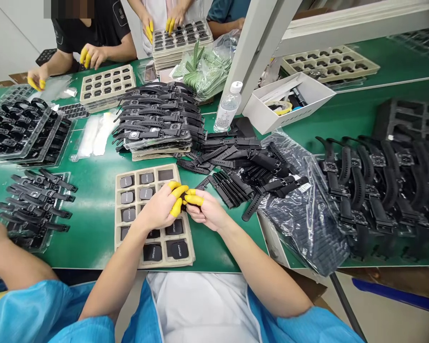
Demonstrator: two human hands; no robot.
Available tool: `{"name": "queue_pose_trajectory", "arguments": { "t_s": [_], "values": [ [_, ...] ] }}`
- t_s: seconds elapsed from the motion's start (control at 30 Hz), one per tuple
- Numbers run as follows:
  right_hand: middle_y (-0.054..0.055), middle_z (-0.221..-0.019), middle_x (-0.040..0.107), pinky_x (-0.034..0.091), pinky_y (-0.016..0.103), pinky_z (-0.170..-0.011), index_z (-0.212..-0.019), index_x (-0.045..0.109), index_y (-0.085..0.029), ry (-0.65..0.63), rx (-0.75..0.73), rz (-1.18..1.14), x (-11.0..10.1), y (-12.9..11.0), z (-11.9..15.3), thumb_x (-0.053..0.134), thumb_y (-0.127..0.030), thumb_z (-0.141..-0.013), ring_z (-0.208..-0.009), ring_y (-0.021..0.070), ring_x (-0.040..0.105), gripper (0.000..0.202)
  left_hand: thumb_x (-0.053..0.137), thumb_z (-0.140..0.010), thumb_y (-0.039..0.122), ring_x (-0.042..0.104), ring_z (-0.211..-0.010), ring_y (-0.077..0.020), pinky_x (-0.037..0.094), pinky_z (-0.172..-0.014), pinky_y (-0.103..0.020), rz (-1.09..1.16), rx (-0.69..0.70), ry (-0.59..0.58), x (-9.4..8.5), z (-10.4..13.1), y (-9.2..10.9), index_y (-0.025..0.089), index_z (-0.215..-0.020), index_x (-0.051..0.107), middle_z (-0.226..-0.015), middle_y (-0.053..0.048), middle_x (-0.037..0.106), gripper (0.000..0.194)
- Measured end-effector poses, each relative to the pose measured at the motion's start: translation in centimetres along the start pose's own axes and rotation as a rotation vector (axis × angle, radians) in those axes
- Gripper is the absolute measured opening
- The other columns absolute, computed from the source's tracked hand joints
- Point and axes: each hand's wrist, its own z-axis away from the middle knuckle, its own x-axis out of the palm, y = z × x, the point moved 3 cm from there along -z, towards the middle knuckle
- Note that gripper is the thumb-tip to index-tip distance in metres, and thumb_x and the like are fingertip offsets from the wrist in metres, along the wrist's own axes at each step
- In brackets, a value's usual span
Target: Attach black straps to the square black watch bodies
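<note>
My left hand (164, 206) and my right hand (204, 208) meet over the right edge of a beige tray (191, 247). Yellow covers sit on several fingertips. Both hands pinch a small dark piece (184, 201) between them; the fingers hide most of it, so its kind cannot be told. Square black watch bodies (152, 252) lie in the tray's compartments, and the compartment at its top right (165, 175) holds none. Just beyond my right hand, loose black straps (232, 188) are heaped on the green table (93, 205).
Stacked trays of strapped watches (157, 114) stand behind the beige tray, more (375, 176) at the right. A water bottle (228, 108), a white box (289, 107) and a plastic bag of straps (303, 214) lie beyond the straps. Co-workers' hands (93, 56) work across the table.
</note>
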Motion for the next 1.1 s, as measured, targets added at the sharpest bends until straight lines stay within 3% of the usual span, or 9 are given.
{"name": "queue_pose_trajectory", "arguments": {
  "t_s": [0.2,0.37,0.5,0.67,0.8,0.9,1.0,1.1],
  "values": [
    [-0.012,-0.048,0.043,0.016,0.013,-0.033,-0.081,0.049,-0.022,0.016,0.014,0.013,0.0,0.2,-0.2,0.079,-0.043,-0.079,-0.038,0.0030,0.020,0.036,0.044,-0.098,0.019,0.060,-0.117,-0.0329,0.058,-0.100,-0.050,-0.099,-0.032,-0.041,0.7,0.1,-0.3,0.009,-0.137,0.056,-0.118,-0.019,0.061,0.042],
    [-0.012,-0.048,0.043,0.016,0.014,-0.034,-0.083,0.050,-0.022,-0.014,-0.012,0.010,0.3,-0.2,0.1,0.080,-0.044,-0.079,-0.037,0.0032,0.021,0.037,0.037,-0.104,0.017,0.061,-0.118,-0.0259,0.057,-0.103,-0.044,0.153,-0.026,-0.003,-0.2,-0.1,-0.2,0.018,-0.148,0.047,-0.123,-0.015,0.061,0.045],
    [-0.010,-0.049,0.047,0.020,0.015,-0.034,-0.082,0.051,-0.022,-0.054,-0.066,-0.019,0.4,-0.8,0.4,0.078,-0.046,-0.081,-0.037,0.0043,0.024,0.037,0.038,-0.106,0.020,0.059,-0.125,-0.0262,0.054,-0.108,-0.045,0.239,-0.020,0.009,-0.9,-0.3,0.2,0.021,-0.155,0.039,-0.132,-0.016,0.058,0.049],
    [-0.011,-0.048,0.043,0.018,0.015,-0.035,-0.080,0.049,-0.022,-0.023,-0.030,-0.002,0.1,-0.9,0.4,0.076,-0.041,-0.083,-0.038,0.0043,0.022,0.033,0.040,-0.102,0.018,0.060,-0.121,-0.0279,0.056,-0.104,-0.046,0.093,-0.041,0.004,-0.3,-0.4,0.4,0.017,-0.149,0.046,-0.128,-0.017,0.058,0.047],
    [-0.011,-0.049,0.039,0.014,0.015,-0.036,-0.076,0.045,-0.023,0.025,0.030,0.052,-0.3,-0.6,0.1,0.071,-0.034,-0.082,-0.038,0.0043,0.020,0.028,0.046,-0.098,0.022,0.062,-0.114,-0.0315,0.059,-0.096,-0.049,-0.101,-0.088,-0.065,0.4,-0.4,0.2,0.013,-0.138,0.056,-0.117,-0.017,0.061,0.041],
    [-0.011,-0.049,0.039,0.013,0.016,-0.037,-0.079,0.047,-0.023,0.017,0.036,0.077,-0.3,-0.5,0.1,0.070,-0.035,-0.081,-0.038,0.0045,0.020,0.026,0.042,-0.101,0.021,0.064,-0.113,-0.0285,0.059,-0.098,-0.046,-0.038,-0.098,-0.069,0.3,-0.6,0.2,0.016,-0.138,0.056,-0.118,-0.015,0.063,0.040],
    [-0.012,-0.050,0.041,0.017,0.017,-0.037,-0.083,0.048,-0.024,-0.007,-0.019,0.105,0.0,-0.7,0.1,0.070,-0.045,-0.084,-0.038,0.0058,0.023,0.031,0.039,-0.105,0.022,0.065,-0.117,-0.0250,0.058,-0.102,-0.042,0.101,-0.086,-0.039,-0.2,-0.7,0.3,0.019,-0.143,0.052,-0.125,-0.014,0.064,0.040],
    [-0.010,-0.054,0.047,0.026,0.021,-0.040,-0.087,0.049,-0.024,0.010,-0.180,0.306,-0.2,-1.4,0.3,0.070,-0.055,-0.085,-0.040,0.0085,0.033,0.037,0.043,-0.104,0.024,0.063,-0.124,-0.0263,0.056,-0.105,-0.043,0.120,-0.113,-0.036,-1.0,-0.6,0.2,0.019,-0.149,0.045,-0.134,-0.015,0.064,0.045]
  ]
}}
